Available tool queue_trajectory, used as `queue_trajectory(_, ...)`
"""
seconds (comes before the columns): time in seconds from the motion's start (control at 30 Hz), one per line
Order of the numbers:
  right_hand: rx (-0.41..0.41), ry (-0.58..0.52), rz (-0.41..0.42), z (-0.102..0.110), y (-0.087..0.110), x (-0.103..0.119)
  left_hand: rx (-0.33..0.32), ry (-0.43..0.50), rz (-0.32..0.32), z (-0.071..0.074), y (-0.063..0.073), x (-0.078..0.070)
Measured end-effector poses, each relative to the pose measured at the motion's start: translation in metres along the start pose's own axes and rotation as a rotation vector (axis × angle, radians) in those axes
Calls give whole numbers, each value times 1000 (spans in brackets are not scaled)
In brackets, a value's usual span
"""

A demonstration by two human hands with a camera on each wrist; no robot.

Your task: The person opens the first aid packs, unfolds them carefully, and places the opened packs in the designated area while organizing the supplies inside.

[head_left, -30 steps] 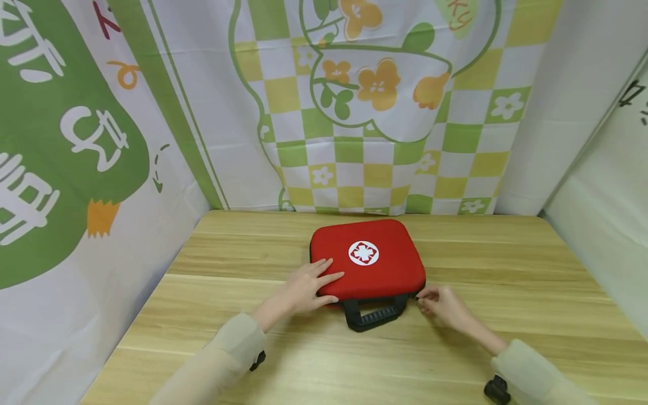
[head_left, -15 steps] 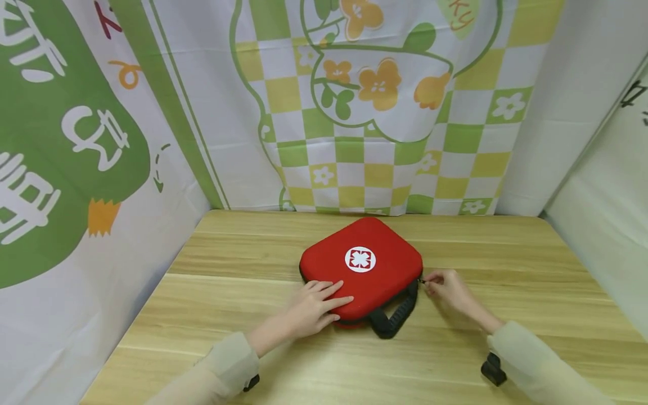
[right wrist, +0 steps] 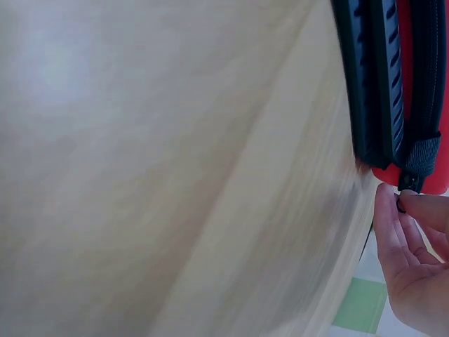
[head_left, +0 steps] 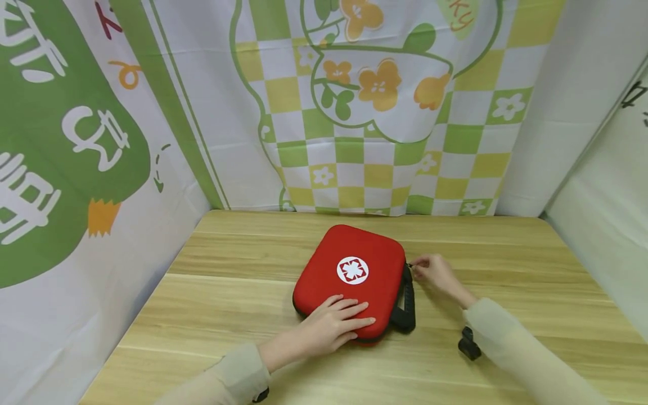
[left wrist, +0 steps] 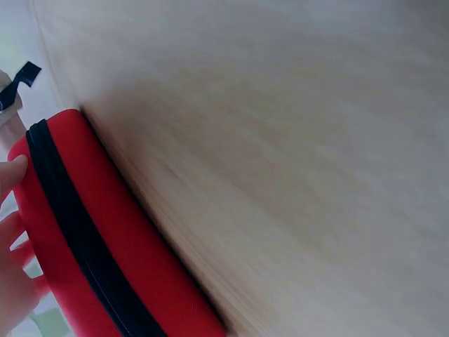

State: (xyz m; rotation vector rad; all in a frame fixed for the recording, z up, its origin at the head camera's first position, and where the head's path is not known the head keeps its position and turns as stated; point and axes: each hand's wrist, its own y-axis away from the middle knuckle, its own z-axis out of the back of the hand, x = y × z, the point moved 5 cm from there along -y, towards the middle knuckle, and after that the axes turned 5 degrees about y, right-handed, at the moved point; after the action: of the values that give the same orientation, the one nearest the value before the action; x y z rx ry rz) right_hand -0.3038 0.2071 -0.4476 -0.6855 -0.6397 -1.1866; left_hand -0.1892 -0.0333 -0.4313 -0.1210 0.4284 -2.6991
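A red first-aid case [head_left: 324,270] with a white round emblem lies turned on the table, its black handle [head_left: 409,301] on the right side. My left hand [head_left: 336,326] rests on the lid near the front corner, fingers spread. In the left wrist view the black zipper band [left wrist: 77,225] runs along the case's side and looks closed there. At the case's right far corner my right hand [head_left: 436,273] pinches a small black zipper pull [right wrist: 401,203] between thumb and fingers, just past the handle's end.
The wooden table [head_left: 228,247] reaches back to a patterned curtain [head_left: 364,169]. More printed cloth [head_left: 167,225] hangs on the left side. Black wrist devices [head_left: 469,344] sit at the sleeves.
The case has turned clockwise, so its handle has swung from the front to the right side. The left hand moved right and nearer; the right hand moved away from the person, still pinching the pull.
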Motion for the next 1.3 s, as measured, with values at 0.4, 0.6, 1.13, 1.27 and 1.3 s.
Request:
queue_trajectory(0.4,39,-3,83,-12,-17,-7,130,23,44,-3,-7,-5)
queue_trajectory(0.6,92,-38,79,-9,-2,6,116,15,33,-2,-8,-4)
queue_trajectory(1.13,185,-96,101,-16,31,16,62,-4,45,-6,-16,-3)
queue_trajectory(1.27,205,-78,113,-17,40,21,66,1,77,-8,-21,0)
queue_trajectory(1.3,207,-69,119,-18,42,22,67,4,86,-8,-22,1)
